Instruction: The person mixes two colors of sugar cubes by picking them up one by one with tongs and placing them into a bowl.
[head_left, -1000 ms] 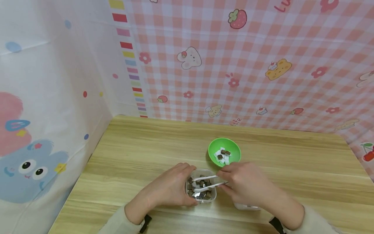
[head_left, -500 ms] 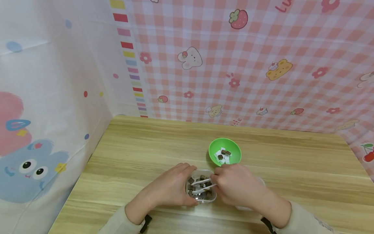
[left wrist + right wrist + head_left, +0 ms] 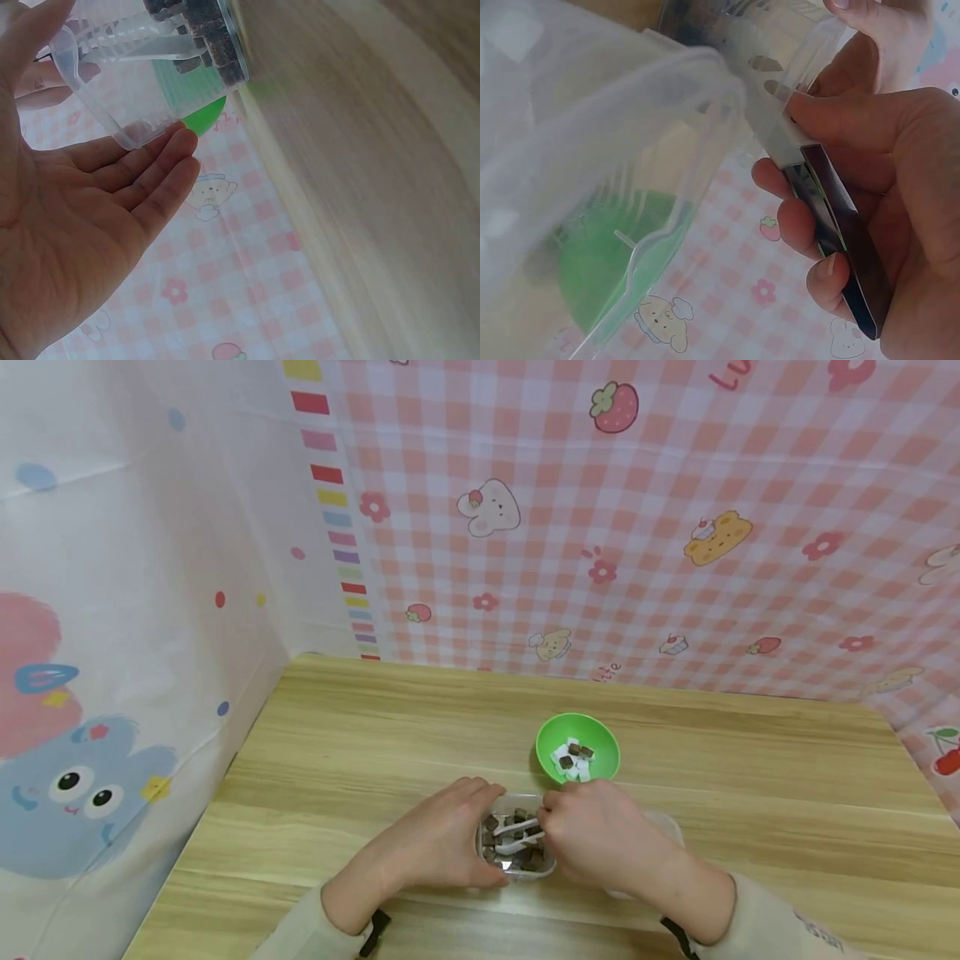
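My left hand (image 3: 438, 839) holds a clear plastic box (image 3: 517, 874) by its side, thumb at the near edge and fingers at the far one. Dark brown cubes (image 3: 217, 46) lie on its bottom. In my right hand (image 3: 611, 839) are tongs (image 3: 844, 225) with a shiny metal handle and white tips; fingers and thumb wrap the handle. The white tips reach down into the box among the cubes. Whether they pinch a cube cannot be made out. Just behind the box, a green bowl (image 3: 600, 739) contains white cubes and a few brown ones.
A second clear box (image 3: 607, 97) with some white pieces stands right of the first, partly hidden beneath my right hand and forearm. The wooden table (image 3: 360, 752) meets a pink checked cloth (image 3: 420, 543) at the back and a white printed cloth at the left.
My right hand has moved left toward the box, and the tongs' tips have gone lower among the brown cubes, closer together. The left hand and the bowl stay where they were.
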{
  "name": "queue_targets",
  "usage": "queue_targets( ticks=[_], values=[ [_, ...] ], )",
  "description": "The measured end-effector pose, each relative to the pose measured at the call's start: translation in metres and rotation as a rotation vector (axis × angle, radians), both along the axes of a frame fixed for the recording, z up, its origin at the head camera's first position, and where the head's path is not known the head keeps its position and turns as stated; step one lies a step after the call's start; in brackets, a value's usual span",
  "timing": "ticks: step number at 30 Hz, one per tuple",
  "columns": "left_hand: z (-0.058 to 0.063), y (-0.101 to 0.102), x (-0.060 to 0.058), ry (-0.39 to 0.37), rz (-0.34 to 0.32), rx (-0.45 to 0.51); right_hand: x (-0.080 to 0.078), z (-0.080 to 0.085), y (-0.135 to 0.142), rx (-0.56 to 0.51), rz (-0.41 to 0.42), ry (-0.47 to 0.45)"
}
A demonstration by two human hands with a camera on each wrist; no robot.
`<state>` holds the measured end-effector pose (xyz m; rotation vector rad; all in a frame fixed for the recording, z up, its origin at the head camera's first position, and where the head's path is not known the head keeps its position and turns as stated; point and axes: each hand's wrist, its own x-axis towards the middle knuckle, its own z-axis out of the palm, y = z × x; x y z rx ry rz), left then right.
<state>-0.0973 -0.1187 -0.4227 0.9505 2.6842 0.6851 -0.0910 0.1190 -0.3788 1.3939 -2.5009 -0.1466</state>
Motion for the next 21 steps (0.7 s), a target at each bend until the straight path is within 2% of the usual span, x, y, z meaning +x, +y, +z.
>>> queue_targets(
  ticks=[9, 17, 21],
  values=[
    [0.001, 0.001, 0.0, 0.0, -0.003, 0.0, -0.002, 0.003, 0.013, -0.044, 0.006, -0.056],
    [0.002, 0.001, 0.0, -0.002, -0.003, 0.006, -0.003, 0.007, 0.034, -0.225, 0.003, -0.107],
    [0.002, 0.001, 0.001, -0.013, 0.006, 0.002, -0.005, 0.011, 0.048, -0.342, 0.032, -0.086]
  ],
)
